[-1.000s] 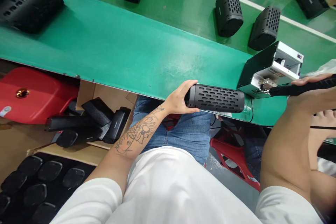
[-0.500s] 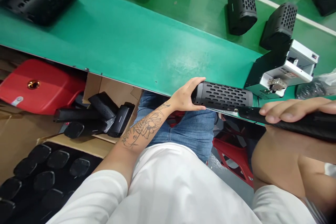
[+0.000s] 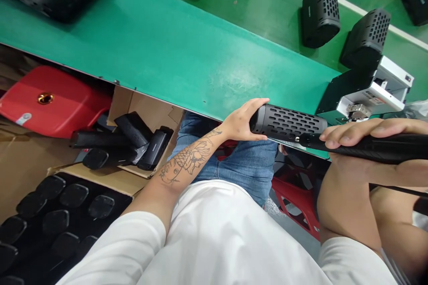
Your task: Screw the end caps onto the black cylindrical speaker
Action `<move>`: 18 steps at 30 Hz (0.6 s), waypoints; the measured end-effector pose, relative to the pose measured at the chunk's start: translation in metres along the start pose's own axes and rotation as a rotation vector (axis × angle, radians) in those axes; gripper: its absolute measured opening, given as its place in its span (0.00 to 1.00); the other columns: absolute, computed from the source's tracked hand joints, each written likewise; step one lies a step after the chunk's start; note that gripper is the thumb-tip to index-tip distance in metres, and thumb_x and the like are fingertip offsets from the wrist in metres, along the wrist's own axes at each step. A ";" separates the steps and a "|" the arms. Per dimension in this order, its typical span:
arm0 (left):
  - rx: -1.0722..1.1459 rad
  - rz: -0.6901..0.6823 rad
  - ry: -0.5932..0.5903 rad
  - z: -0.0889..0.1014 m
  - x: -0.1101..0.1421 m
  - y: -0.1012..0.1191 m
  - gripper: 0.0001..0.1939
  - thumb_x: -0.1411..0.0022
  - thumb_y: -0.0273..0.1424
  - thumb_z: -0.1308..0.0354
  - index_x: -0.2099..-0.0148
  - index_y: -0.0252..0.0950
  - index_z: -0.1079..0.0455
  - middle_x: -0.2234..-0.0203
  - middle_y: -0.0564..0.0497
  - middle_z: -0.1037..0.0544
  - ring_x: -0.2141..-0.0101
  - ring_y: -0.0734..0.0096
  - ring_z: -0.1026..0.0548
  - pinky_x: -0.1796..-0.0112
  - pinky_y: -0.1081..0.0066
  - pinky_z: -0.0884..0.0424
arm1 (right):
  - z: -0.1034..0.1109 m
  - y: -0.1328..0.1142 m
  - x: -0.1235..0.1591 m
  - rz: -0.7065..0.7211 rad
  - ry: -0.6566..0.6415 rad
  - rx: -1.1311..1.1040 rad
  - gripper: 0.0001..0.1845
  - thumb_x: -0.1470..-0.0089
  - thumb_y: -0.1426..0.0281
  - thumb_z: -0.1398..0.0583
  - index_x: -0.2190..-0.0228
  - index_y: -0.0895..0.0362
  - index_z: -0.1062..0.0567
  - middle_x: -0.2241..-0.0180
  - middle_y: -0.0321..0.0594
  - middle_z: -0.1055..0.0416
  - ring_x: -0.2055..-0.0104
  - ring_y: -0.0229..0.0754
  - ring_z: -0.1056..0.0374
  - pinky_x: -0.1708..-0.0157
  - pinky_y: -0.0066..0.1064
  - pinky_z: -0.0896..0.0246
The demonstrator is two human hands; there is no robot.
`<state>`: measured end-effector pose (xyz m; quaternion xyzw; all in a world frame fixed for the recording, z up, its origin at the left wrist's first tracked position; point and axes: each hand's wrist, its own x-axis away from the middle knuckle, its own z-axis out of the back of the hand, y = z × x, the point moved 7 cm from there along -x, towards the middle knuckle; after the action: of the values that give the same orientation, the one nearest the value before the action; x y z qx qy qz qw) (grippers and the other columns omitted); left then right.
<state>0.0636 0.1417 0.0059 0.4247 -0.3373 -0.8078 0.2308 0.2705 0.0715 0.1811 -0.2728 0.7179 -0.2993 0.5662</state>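
The left hand (image 3: 241, 123) is wrapped around one end of a black perforated speaker tube (image 3: 288, 124), fingers over the top and thumb underneath, grasping it so it lies level along the near edge of the green tabletop (image 3: 160, 49). The right hand (image 3: 371, 136) is clenched around a black electric screwdriver (image 3: 364, 148), whose tip meets the tube's other end, the one away from the left hand. Just beyond that end of the tube a white-and-black box device (image 3: 369, 91) sits on the tabletop, and farther back from the tube stand two black perforated housings (image 3: 321, 11). Below the tabletop edge, on the side of the tube held by the left hand, a cardboard box (image 3: 140, 111) holds black parts beside a red stool (image 3: 50, 102).
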 end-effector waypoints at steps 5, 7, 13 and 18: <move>0.002 -0.002 -0.002 -0.001 0.000 0.000 0.64 0.44 0.62 0.28 0.18 0.43 0.55 0.27 0.33 0.36 0.27 0.38 0.35 0.29 0.39 0.35 | 0.018 0.023 -0.013 -0.031 -0.208 -0.182 0.51 0.38 0.29 0.56 0.62 0.58 0.14 0.81 0.45 0.31 0.86 0.50 0.36 0.89 0.46 0.37; -0.004 -0.002 0.001 -0.001 0.000 0.000 0.64 0.44 0.62 0.29 0.18 0.43 0.55 0.28 0.33 0.36 0.28 0.38 0.35 0.29 0.39 0.35 | 0.019 0.029 -0.018 -0.008 -0.373 -0.258 0.61 0.44 0.24 0.64 0.58 0.57 0.13 0.82 0.45 0.32 0.88 0.49 0.39 0.90 0.47 0.38; -0.019 -0.010 0.008 -0.001 0.000 0.000 0.64 0.43 0.63 0.29 0.19 0.41 0.54 0.28 0.33 0.35 0.28 0.39 0.34 0.29 0.40 0.34 | 0.019 0.028 -0.011 -0.026 -0.234 -0.192 0.44 0.36 0.35 0.52 0.60 0.59 0.14 0.80 0.44 0.30 0.85 0.48 0.34 0.88 0.44 0.35; -0.016 -0.001 0.009 -0.001 0.000 0.000 0.64 0.44 0.62 0.28 0.18 0.42 0.54 0.28 0.34 0.36 0.28 0.39 0.35 0.28 0.41 0.35 | 0.003 0.020 -0.003 -0.024 -0.243 -0.192 0.32 0.40 0.42 0.40 0.63 0.59 0.15 0.81 0.42 0.31 0.85 0.47 0.35 0.88 0.42 0.34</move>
<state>0.0641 0.1414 0.0058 0.4269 -0.3296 -0.8086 0.2352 0.2730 0.0866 0.1678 -0.3685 0.6660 -0.2011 0.6166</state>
